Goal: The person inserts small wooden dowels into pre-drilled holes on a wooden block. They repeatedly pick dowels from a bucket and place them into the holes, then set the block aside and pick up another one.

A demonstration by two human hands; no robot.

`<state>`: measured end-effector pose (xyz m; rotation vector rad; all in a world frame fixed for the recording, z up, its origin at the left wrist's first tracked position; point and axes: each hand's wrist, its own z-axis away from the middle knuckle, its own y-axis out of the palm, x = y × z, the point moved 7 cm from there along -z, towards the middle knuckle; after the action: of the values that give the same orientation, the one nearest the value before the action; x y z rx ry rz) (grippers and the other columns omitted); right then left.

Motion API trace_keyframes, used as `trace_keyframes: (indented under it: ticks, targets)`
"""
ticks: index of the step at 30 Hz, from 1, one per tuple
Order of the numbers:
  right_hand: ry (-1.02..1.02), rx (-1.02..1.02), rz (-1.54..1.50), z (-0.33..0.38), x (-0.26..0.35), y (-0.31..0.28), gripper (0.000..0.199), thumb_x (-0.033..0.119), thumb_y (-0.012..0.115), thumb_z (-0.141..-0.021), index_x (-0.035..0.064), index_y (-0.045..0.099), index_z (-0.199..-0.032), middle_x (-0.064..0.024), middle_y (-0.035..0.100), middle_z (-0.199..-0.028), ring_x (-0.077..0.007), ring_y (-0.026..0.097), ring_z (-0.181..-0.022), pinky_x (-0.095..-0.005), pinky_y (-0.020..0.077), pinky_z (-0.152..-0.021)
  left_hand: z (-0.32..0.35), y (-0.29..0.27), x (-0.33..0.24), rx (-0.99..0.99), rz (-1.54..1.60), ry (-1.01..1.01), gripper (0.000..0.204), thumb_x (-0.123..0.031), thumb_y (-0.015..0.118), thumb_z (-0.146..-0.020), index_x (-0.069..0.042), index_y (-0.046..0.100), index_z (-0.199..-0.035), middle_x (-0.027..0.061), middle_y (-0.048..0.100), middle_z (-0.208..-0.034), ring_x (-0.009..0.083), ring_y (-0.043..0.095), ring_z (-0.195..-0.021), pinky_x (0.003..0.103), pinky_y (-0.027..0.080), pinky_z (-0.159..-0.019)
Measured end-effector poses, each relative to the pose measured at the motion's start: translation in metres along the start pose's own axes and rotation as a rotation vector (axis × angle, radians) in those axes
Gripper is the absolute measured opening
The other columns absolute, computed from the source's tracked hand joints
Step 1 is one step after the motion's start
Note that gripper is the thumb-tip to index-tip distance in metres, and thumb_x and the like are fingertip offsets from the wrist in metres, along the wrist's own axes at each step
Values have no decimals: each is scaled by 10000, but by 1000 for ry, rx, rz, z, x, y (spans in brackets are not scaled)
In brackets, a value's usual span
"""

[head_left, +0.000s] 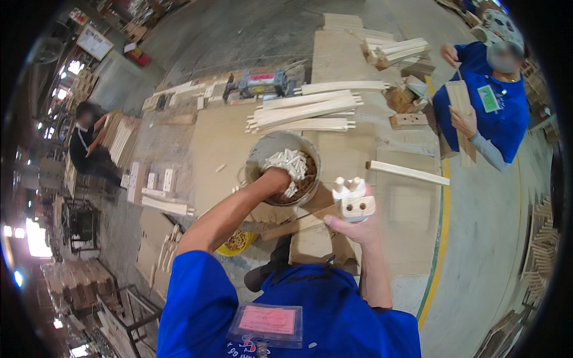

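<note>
My left hand (277,181) reaches down into a grey bucket (255,151) holding many short white wooden dowels (289,161). Its fingers are hidden among the dowels and below the rim, so their grip does not show. To the right of the bucket, my right hand (361,228) is closed around pale wooden pieces (358,208). The nearest end has two round dark holes. Two rounded pegs (349,184) stick up from the far side. How many pieces this hand holds I cannot tell.
Beyond the bucket lie stacked wooden rails (304,112) and a grey bench machine (262,83). A single rail (407,172) lies at right. A yellow bowl of dowels (237,241) sits lower left. Across the table a co-worker in blue (486,98) handles boards; another person (89,140) works at far left.
</note>
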<state>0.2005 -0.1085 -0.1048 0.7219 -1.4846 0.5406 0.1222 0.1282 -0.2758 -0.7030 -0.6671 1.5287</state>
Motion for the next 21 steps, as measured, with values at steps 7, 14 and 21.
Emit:
trace_keyframes:
  ticks: [7,14,21]
  targets:
    - [-79,-64,146,5,15,9,674,219,921,-671,5,549,-1190,-109,699,-1019,-169,682,-929,-348,555,-827,76,-78,16,-418,383,-264,168,-150,661,-820,-38,730,-924,186,717,-804,344,719,-828,424,569,-729]
    - [-93,-130,186,9,11,11,621,143,885,-676,24,537,-1177,-55,663,-995,-114,628,-896,-306,528,-788,252,-233,-117,-1336,661,486,163,-113,675,-926,-72,703,-1080,197,481,-1391,396,506,-1257,494,422,-1038]
    - [-145,-52,272,14,22,31,647,198,856,-687,17,535,-1219,-154,686,-1069,-260,698,-971,-385,556,-827,247,-242,-142,-1227,483,474,216,-62,741,-792,-71,685,-1001,223,451,-1397,464,404,-1361,535,341,-1121]
